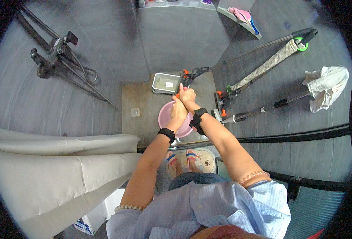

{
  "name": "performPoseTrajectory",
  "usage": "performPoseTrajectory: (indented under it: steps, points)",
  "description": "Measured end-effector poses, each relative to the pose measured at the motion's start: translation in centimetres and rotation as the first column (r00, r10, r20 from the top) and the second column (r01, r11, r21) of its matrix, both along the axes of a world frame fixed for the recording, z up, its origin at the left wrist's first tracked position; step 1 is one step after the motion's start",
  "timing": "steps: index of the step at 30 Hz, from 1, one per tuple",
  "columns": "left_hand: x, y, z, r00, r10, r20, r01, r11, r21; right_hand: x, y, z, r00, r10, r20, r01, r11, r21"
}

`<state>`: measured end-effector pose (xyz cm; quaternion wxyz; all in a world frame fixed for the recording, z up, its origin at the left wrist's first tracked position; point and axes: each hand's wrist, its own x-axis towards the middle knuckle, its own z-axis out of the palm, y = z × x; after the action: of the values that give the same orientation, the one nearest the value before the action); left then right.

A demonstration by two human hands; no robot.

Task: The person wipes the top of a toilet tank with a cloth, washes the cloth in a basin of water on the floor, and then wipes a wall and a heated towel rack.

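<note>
My left hand (pixel 179 111) and my right hand (pixel 188 96) are close together, one just ahead of the other, over a pink plastic basin (pixel 163 122). Both are closed around something mostly hidden by the fingers. A small pinkish-red bit (pixel 185 88) of it shows at my right hand; I cannot tell what it is. The basin stands on the tiled shower floor (pixel 143 100). Right behind my hands is a flat mop head with orange clips (pixel 186 72). A white-rimmed rectangular tub (pixel 155 83) sits beyond the basin, with a pale block inside.
Against the right wall lean a second flat mop (pixel 218 101) and a pole draped with a white cloth (pixel 325 86). Black shower fittings (pixel 55 50) project on the left. A grey curtain (pixel 59 170) hangs near my left arm. A corner shelf (pixel 241 24) holds a pink cloth. A floor drain (pixel 135 112) lies left of the basin.
</note>
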<state>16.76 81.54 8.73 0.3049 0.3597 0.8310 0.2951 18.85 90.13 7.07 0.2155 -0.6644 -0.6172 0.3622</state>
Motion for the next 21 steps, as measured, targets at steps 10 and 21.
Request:
performPoseTrajectory:
  steps: [10, 21]
  points:
    - [-0.2, -0.5, 2.0, 0.982, -0.176, -0.070, 0.186, 0.967, 0.172, 2.6, 3.0, 0.6, 0.849, 0.206, -0.486, -0.418, 0.824, -0.382]
    - [-2.1, -3.9, 14.0, -0.192, -0.311, 0.931, -0.296, 0.923, 0.247, 8.0, -0.4, 14.0, 0.013, 0.127, -0.992, -0.828, 0.558, 0.060]
